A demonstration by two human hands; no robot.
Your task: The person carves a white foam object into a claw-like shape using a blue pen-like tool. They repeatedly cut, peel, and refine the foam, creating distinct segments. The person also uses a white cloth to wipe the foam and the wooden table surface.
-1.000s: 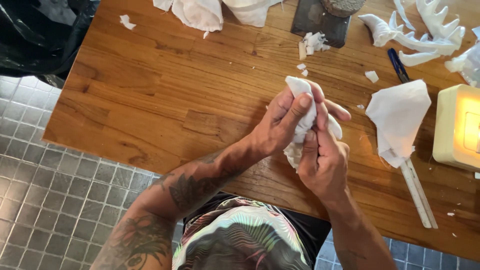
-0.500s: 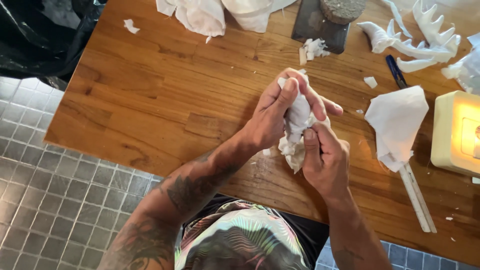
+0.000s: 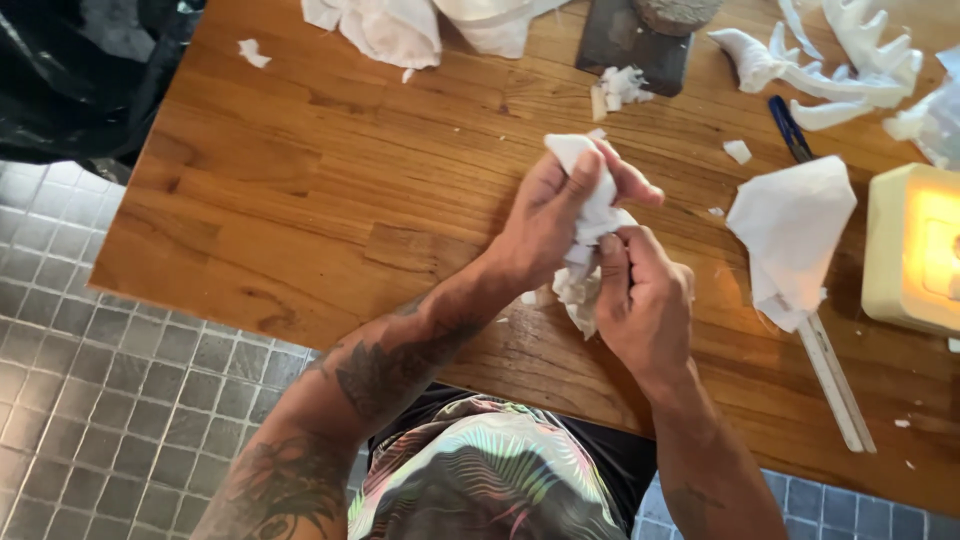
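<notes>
- A crumpled white paper-like wad (image 3: pixel 588 235) is held above the brown wooden plank table (image 3: pixel 300 200), near the middle of the near edge, between both hands.
- The wad's long axis is seen running from far to near, slightly tilted; its far tip pokes out above the left hand and its frayed near end hangs below the right hand's fingers.
- The left hand (image 3: pixel 545 215) is wrapped around the far part of the wad from the left side, fingers curled over it in a firm grasp.
- The right hand (image 3: pixel 645 300) is placed nearer and to the right, its thumb and fingertips pinched on the lower part of the wad; it is clenched on the wad rather than released.
- Both hands touch the wad, so neither can be called nearer; the two hands almost meet at its middle.
- To the right, a white cone-shaped folded sheet (image 3: pixel 790 235) lies on a pale flat stick (image 3: pixel 835 385), well apart from the hands.
- Further right, a cream square lamp-like box (image 3: pixel 915 250) glows.
- At the far side are seen white antler-shaped pieces (image 3: pixel 850 60), bunched white cloth (image 3: pixel 400 25), a dark slab (image 3: pixel 625 40) and small white scraps (image 3: pixel 620 85).
</notes>
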